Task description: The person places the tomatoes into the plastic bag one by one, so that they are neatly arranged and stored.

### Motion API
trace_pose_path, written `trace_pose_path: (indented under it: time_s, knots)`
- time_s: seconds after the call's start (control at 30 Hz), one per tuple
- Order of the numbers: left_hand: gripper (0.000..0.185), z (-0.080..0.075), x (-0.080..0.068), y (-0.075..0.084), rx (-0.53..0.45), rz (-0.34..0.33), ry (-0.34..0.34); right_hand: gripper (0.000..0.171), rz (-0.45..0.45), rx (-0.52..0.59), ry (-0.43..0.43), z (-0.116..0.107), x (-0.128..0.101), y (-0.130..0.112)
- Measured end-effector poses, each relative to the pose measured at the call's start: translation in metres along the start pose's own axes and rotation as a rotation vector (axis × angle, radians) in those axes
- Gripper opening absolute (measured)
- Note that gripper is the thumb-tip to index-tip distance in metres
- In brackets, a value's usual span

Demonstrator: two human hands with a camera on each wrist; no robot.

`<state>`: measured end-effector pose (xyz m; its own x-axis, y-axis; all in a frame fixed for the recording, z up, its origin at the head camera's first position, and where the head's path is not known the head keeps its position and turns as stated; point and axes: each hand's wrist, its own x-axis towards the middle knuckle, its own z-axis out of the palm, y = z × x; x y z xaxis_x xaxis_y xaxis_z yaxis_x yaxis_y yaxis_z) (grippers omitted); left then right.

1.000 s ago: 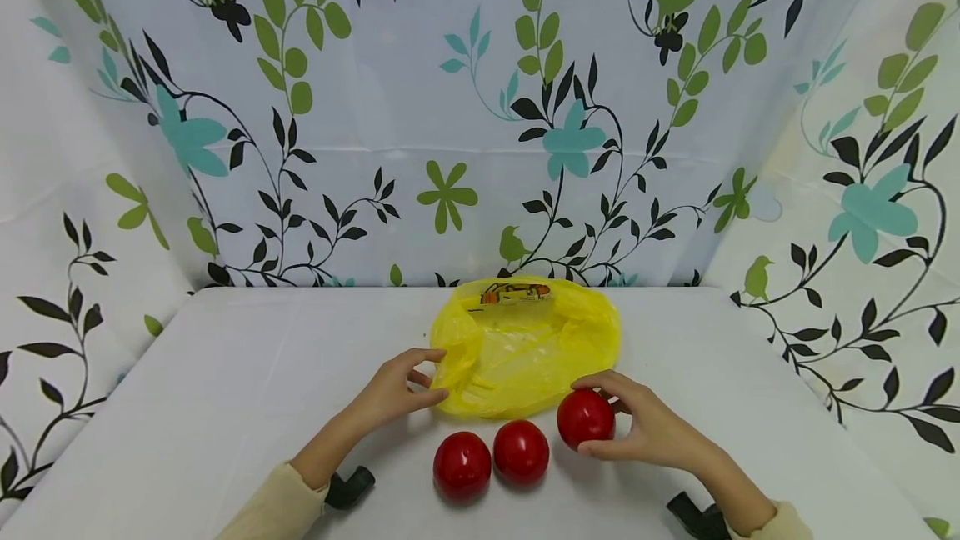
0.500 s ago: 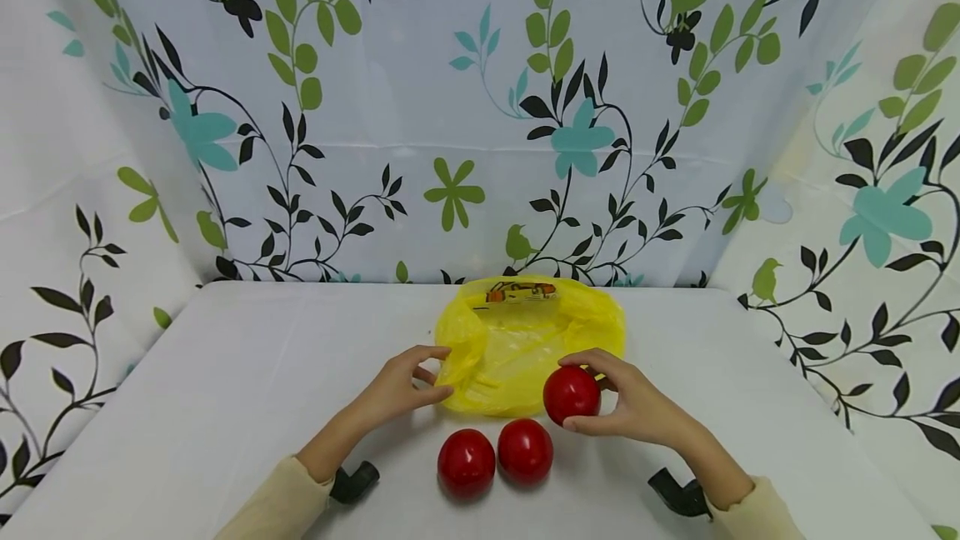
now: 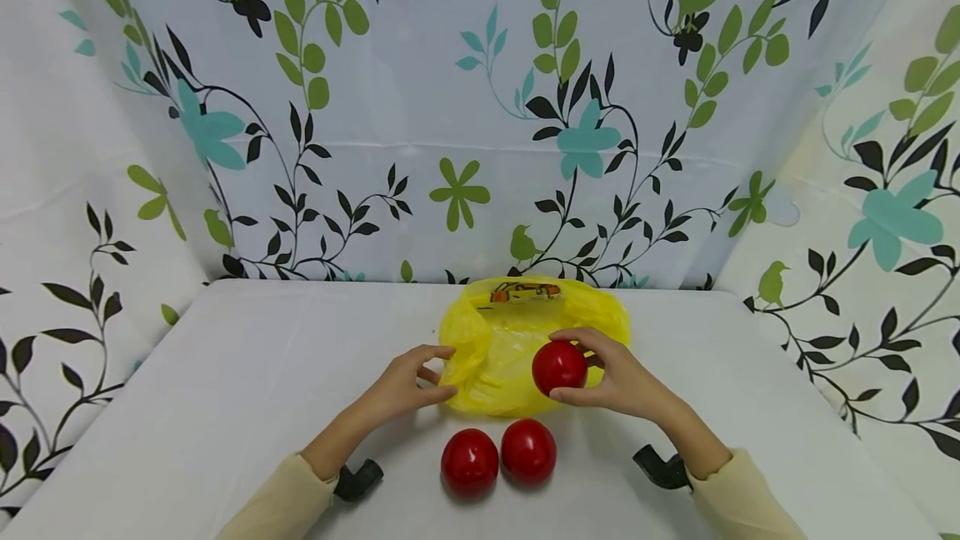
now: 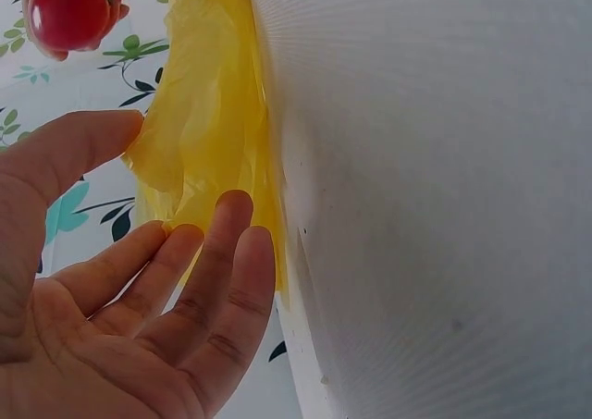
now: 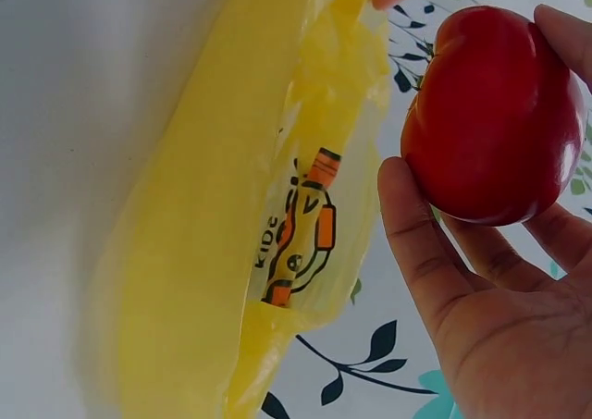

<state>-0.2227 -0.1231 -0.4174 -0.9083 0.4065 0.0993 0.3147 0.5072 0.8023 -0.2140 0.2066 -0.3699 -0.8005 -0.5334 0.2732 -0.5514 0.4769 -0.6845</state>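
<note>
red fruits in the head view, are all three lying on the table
No, two fruits lie on the table, while the right hand holds the third fruit off it.

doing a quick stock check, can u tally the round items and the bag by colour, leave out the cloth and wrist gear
Red round items: 3 (one in the right grip, two on the table)
Yellow plastic bag: 1
Total: 4
</note>
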Motion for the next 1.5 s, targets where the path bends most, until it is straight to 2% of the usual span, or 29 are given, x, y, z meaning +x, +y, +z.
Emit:
trace_pose_path:
  time_s: [0.4, 0.77, 1.3, 1.5]
  knots:
    - [0.056, 0.002, -0.001, 0.001, -0.004, -0.031, -0.004, 0.062, 0.026, -0.001, -0.021, 0.005, 0.023, 0.006]
    - [0.058, 0.001, -0.002, 0.001, -0.019, -0.014, -0.019, 0.062, 0.059, 0.0, -0.034, 0.006, 0.043, 0.014]
    - [0.058, -0.001, -0.002, 0.002, -0.031, -0.01, -0.023, 0.072, 0.169, 0.009, -0.04, 0.01, 0.075, 0.017]
    - [0.057, 0.0, -0.003, 0.002, -0.042, -0.002, -0.029, 0.07, 0.172, 0.03, -0.049, 0.014, 0.086, 0.021]
